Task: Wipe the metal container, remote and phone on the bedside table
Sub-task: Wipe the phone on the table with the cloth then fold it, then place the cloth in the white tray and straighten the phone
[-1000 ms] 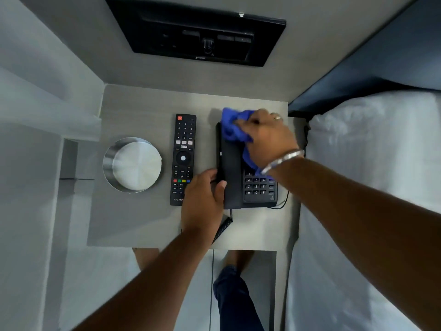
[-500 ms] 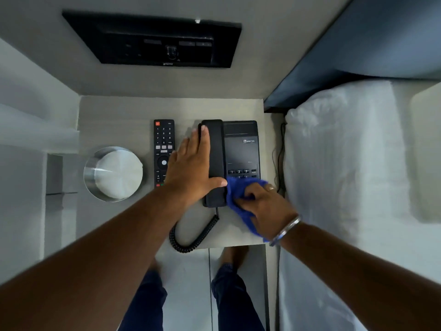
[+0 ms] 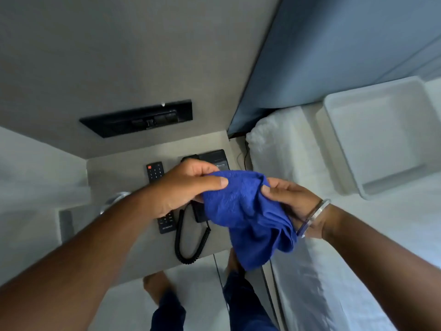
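Note:
Both hands hold a blue cloth [image 3: 248, 216] in the air above the bedside table [image 3: 119, 173]. My left hand [image 3: 183, 187] pinches its upper left edge and my right hand [image 3: 288, 199] grips its right edge; the cloth hangs down between them. Below them the black phone [image 3: 214, 158] sits on the table with its coiled cord [image 3: 188, 240] looping toward the front edge. The black remote [image 3: 155, 170] lies left of the phone, half hidden by my left hand. Only a sliver of the metal container [image 3: 114, 199] shows beside my left forearm.
A black panel [image 3: 138, 118] is set in the wall behind the table. A bed with white sheets [image 3: 346, 247] and a pillow [image 3: 379, 137] lies to the right, against a blue headboard [image 3: 334, 51]. My legs and feet show below the table's front edge.
Both hands have lifted off the phone. My left hand left the handset and took hold of the cloth, which now hangs spread between the two hands. The view has tilted upward.

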